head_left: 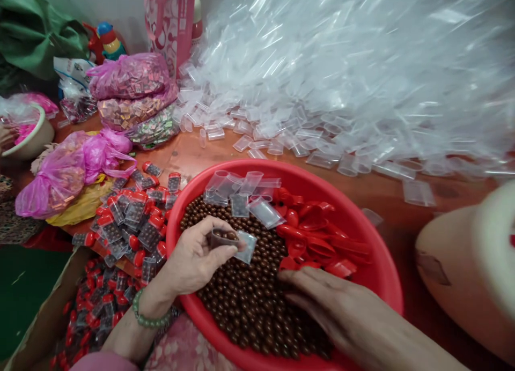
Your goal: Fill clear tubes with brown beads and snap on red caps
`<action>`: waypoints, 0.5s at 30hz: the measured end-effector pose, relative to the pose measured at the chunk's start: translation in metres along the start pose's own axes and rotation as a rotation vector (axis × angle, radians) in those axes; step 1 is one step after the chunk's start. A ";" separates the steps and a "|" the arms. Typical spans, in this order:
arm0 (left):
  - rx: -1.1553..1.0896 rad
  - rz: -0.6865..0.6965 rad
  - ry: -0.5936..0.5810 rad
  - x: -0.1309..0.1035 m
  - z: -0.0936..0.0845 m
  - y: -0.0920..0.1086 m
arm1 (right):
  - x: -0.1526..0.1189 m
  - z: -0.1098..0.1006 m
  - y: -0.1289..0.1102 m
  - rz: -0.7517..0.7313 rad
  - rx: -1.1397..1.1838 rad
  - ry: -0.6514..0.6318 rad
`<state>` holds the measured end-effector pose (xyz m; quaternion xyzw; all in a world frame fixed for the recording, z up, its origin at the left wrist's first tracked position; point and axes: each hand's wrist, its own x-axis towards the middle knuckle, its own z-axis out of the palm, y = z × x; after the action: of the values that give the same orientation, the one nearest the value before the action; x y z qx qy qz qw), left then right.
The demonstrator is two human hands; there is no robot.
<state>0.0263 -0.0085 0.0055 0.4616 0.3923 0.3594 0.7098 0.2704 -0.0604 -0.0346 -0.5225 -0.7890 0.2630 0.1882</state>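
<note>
From my place far away, I look down through the head camera on two bare hands above a wide red basin (174, 231), which stands on a reddish-brown table (181, 157). The left hand (197, 256), with a green bead bracelet (151, 321) on its wrist, has its thumb and fingers clamped on a small clear tube (220, 242); the mouth of this tube is toward me, and I can see some brown balls inside. The tube is over the left half of the basin, above the bed of loose brown balls (241, 312). Just at the fingertips there is also a flat clear sleeve (246, 247), but I cannot tell if the hand pinches it or it lies behind. The right hand (322, 301) is low in the basin, at the border between the balls and a heap of red plastic pieces (317, 237). Its fingers look close together, but their tips are blurred, so I cannot tell if they are holding something. Near the far rim, several clear cases (265, 213) lie upon the balls. Behind the basin spreads a great heap of transparent sleeves (281, 130). At the left, many red-capped containers (137, 215) are piled on the table, and more of them fill a carton (48, 320) below. Farther left, another person's hand (6, 136) is at a pale bowl (37, 138).
</note>
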 end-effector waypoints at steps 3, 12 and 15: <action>0.009 0.003 0.005 0.001 -0.002 0.000 | 0.016 -0.015 -0.014 0.082 0.261 -0.013; -0.006 -0.004 -0.028 0.002 0.000 -0.003 | 0.049 -0.012 -0.059 0.339 0.875 0.121; -0.031 -0.036 -0.035 0.001 0.002 -0.005 | 0.058 -0.008 -0.065 0.254 0.775 0.239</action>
<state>0.0292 -0.0099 0.0012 0.4497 0.3826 0.3445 0.7299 0.2058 -0.0260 0.0123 -0.5328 -0.5338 0.4988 0.4270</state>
